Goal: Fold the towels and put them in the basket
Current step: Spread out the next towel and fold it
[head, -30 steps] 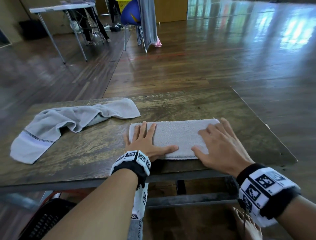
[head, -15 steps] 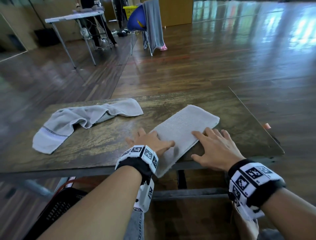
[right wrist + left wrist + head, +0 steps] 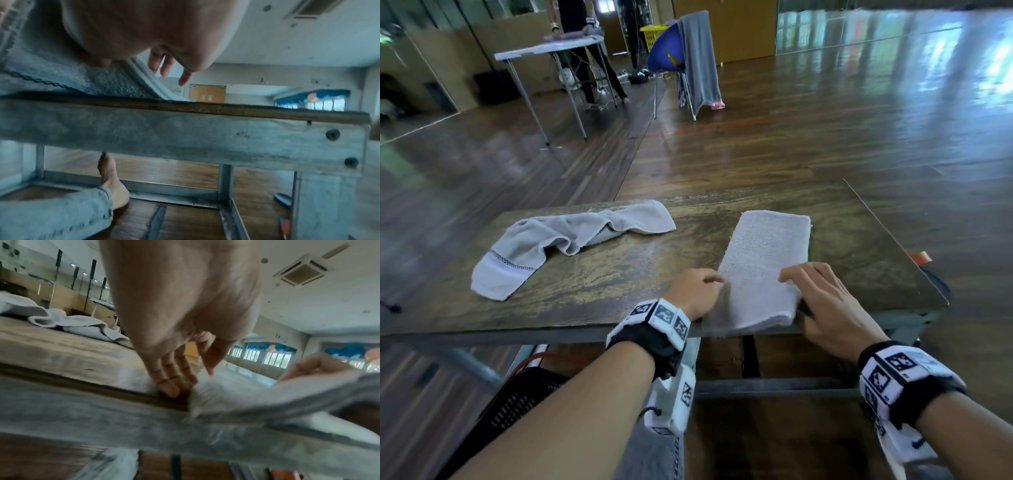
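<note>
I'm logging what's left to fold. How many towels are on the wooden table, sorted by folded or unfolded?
Folded towels: 1, the folded towel at the near edge, gripped by the left hand and right hand.
Unfolded towels: 1, the crumpled towel further left.
Total: 2

Nubby grey terry-cloth towel (image 3: 763,267) on a worn, matt wooden tabletop (image 3: 619,274) above glossy wood flooring (image 3: 825,137).

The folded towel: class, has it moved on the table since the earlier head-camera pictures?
Yes. The folded towel has turned from lying along the table's near edge to pointing away from it, its near end now overhanging that edge.
</note>
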